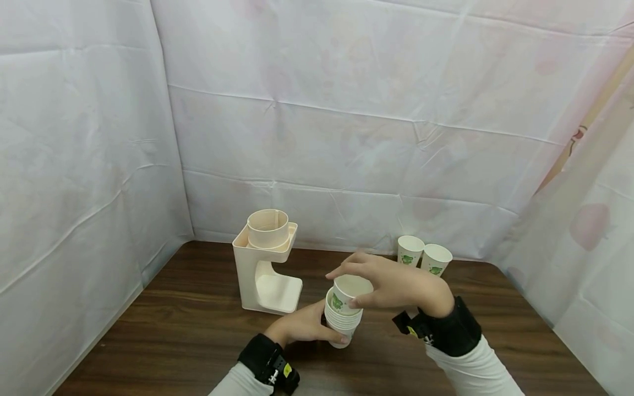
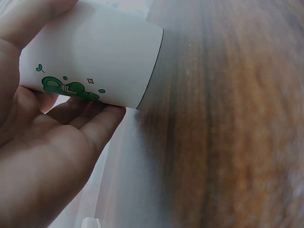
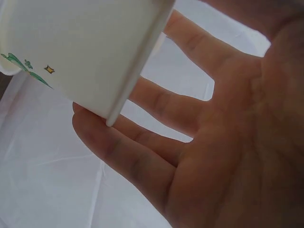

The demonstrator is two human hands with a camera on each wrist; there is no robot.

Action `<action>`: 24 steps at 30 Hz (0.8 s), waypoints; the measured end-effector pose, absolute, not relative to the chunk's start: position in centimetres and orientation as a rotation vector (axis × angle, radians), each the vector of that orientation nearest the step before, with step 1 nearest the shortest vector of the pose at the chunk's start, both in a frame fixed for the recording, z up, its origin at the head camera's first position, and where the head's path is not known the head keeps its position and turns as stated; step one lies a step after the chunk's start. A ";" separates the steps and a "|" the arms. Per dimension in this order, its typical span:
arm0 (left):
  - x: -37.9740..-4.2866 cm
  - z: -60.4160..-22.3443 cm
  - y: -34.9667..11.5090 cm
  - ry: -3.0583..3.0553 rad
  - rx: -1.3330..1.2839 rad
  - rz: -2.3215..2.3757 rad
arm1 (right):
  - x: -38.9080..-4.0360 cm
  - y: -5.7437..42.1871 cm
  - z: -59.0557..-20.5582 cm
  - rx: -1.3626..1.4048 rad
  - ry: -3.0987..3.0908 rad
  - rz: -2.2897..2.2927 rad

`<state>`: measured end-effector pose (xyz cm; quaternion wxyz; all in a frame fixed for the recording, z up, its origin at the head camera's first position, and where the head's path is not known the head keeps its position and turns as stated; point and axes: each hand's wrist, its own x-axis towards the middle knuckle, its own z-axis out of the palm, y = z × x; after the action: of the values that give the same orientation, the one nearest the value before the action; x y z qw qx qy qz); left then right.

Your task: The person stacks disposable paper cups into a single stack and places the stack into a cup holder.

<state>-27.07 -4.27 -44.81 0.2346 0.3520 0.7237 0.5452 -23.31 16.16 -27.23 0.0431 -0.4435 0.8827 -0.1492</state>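
A stack of white paper cups (image 1: 342, 325) stands near the front of the table, its rims nested in a column. My left hand (image 1: 309, 324) grips the stack low down from the left; the left wrist view shows green printing on the bottom cup (image 2: 95, 52). The top paper cup (image 1: 342, 300) sticks up well above the other rims. My right hand (image 1: 391, 281) holds that cup near its rim, thumb at the near side and fingers across the far side. In the right wrist view, fingertips (image 3: 92, 126) lie against its wall.
Behind the left hand stands a cream-coloured stand (image 1: 247, 275) with a round holder (image 1: 268, 228) on top and a flat base plate (image 1: 279, 291). Two more paper cups (image 1: 410, 248) (image 1: 436, 258) stand at the back right. White cloth (image 1: 317, 137) hangs around the wooden table (image 1: 173, 324).
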 end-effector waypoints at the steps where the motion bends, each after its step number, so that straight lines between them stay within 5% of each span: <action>1: -27.1 -44.8 -4.3 1.984 0.967 1.495 | -23.3 16.1 -27.4 -1.333 2.699 -0.450; 24: -26.6 -44.5 -4.3 2.027 0.913 1.496 | -24.5 15.1 -30.1 -1.234 2.624 -0.426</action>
<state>-26.62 -4.26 -44.46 0.2288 0.3317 0.7365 0.5434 -24.52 15.13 -30.09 0.1052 -0.4187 0.8904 -0.1446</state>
